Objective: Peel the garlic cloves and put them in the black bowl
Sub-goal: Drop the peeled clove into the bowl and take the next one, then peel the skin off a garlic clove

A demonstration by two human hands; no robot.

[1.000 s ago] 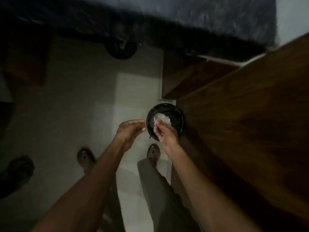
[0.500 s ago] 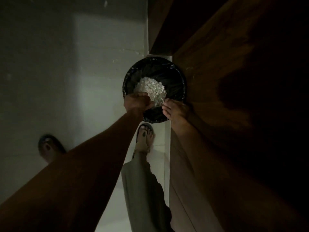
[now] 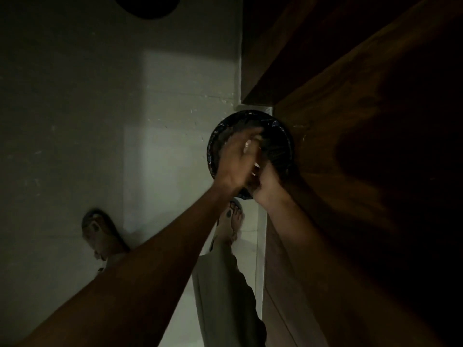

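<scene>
Both hands have closed in together over the bin since half a second ago, and the pale heap that showed inside it is now mostly covered by them. No brand, label or writing can be read anywhere in this dim light.

Nearest, two bare forearms reach forward and down. Below them a grey trouser leg (image 3: 225,296) ends in a foot in a thong sandal (image 3: 234,216), and the other sandalled foot (image 3: 99,231) stands well apart to the left on the pale floor (image 3: 75,121).

Farther out, the left hand (image 3: 238,161) lies blurred across the mouth of the round black bin with a plastic liner (image 3: 280,136), fingers stretched out flat. The right hand (image 3: 266,182) is just beside it, touching or nearly touching, at the bin's near rim. Small pale scraps (image 3: 255,167), likely garlic skins, show between the two hands; whether either hand grips them I cannot tell. No black bowl or peeled clove can be made out.

The bin stands against a dark wooden cabinet (image 3: 363,146) on the right, whose far side is lost in shadow. A dark round shape (image 3: 147,6) is cut off at the top edge.
</scene>
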